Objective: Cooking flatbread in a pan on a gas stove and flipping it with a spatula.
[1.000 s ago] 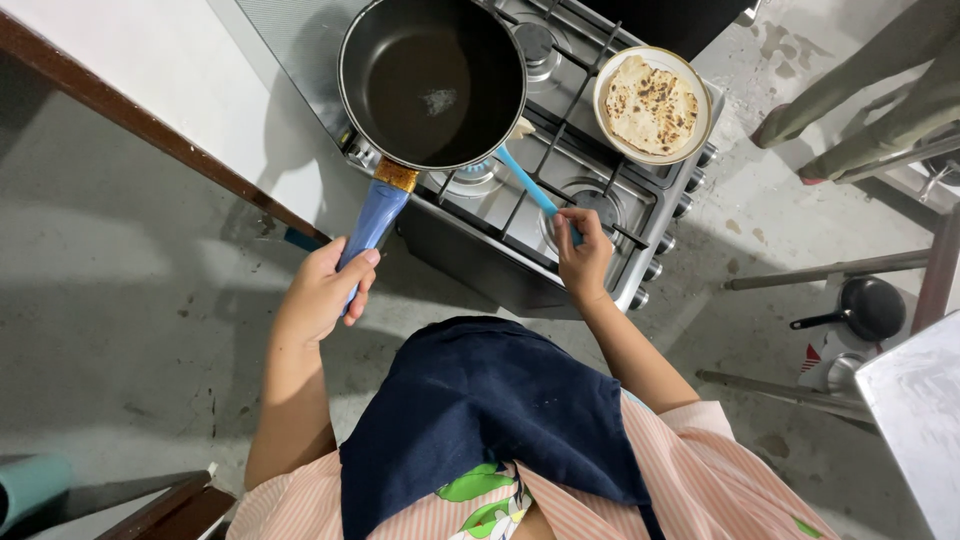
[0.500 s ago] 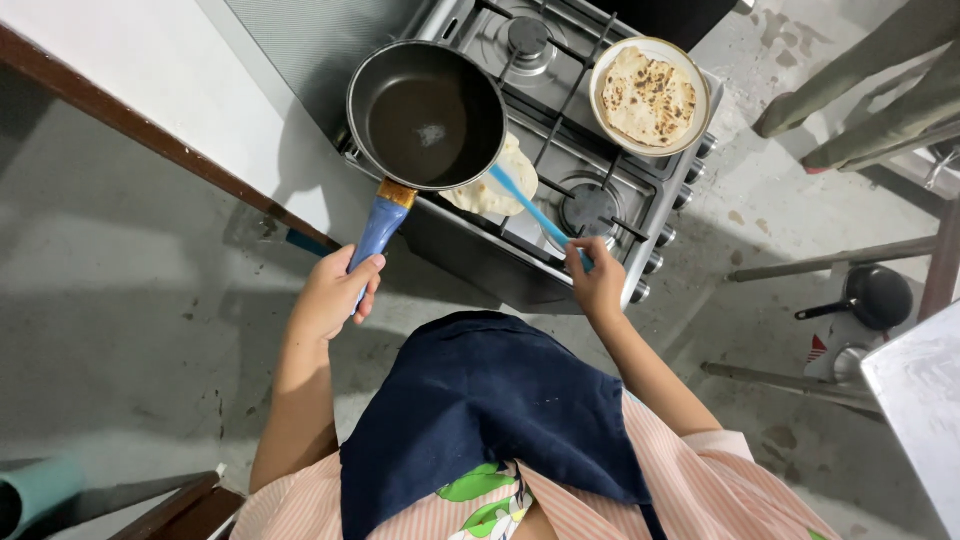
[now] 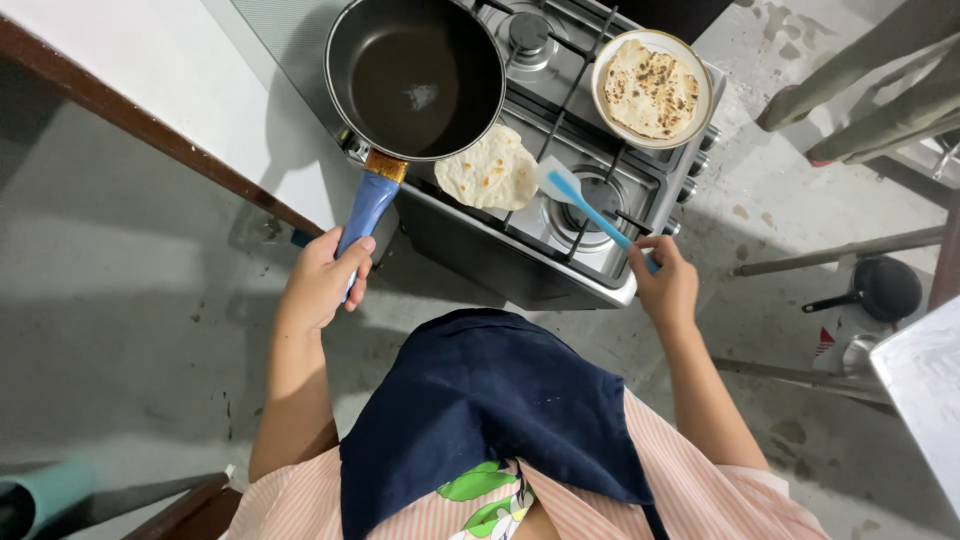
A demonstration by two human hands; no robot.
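My left hand [image 3: 322, 280] grips the blue handle of a black frying pan [image 3: 415, 75], which is held up over the left side of the gas stove [image 3: 560, 215]. The pan is empty apart from a small pale smear. A round flatbread [image 3: 490, 170] lies on the stove grate just right of the pan. My right hand [image 3: 665, 285] holds a blue spatula [image 3: 585, 205]; its pale blade rests beside the flatbread's right edge. A plate [image 3: 652, 88] with browned flatbread sits on the back right of the stove.
A white counter [image 3: 130, 55] with a dark wooden edge runs along the left. On the floor at right are a small black pan [image 3: 880, 290], metal chair legs [image 3: 850, 245] and a white surface's corner [image 3: 925, 390]. I wear a navy apron.
The pan has moved left and away from the burner, uncovering the flatbread on the grate. My right hand has shifted the spatula blade next to the flatbread.
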